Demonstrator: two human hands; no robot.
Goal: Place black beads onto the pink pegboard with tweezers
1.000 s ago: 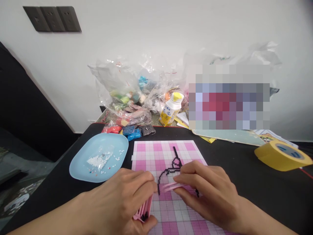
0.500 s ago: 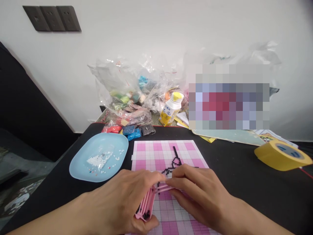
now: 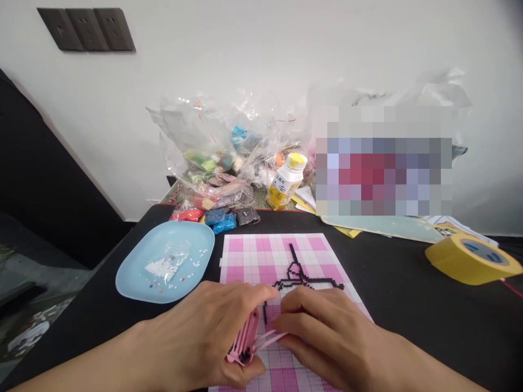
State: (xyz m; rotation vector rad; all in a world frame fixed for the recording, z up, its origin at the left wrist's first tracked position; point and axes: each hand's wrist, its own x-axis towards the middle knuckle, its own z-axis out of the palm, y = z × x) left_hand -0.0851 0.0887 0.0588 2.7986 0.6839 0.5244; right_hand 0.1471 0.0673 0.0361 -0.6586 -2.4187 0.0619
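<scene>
My left hand (image 3: 212, 332) is closed around a small pink ridged tray (image 3: 245, 337) with black beads in it, tilted above the pegboard. Between the thumb and fingers of my right hand (image 3: 327, 332) are pink tweezers (image 3: 269, 340), their tips at the tray's right side. Whether the tips grip a bead is too small to tell. Under both hands lies a pink and white checked pegboard (image 3: 241, 261). Black beads (image 3: 300, 276) form a thin outline on it, partly covered by my right hand.
On the left, a light blue plate (image 3: 131, 272) bears white beads and a clear bag. Behind the pegboard stand bead packets (image 3: 224, 222), a yellow and white bottle (image 3: 286, 182) and clear plastic bags (image 3: 183, 130). A roll of yellow tape (image 3: 449, 258) lies at the right.
My right hand and the tweezers have moved down toward the near end of the tray, uncovering more of the black bead outline. My left hand stays almost still with the tray.
</scene>
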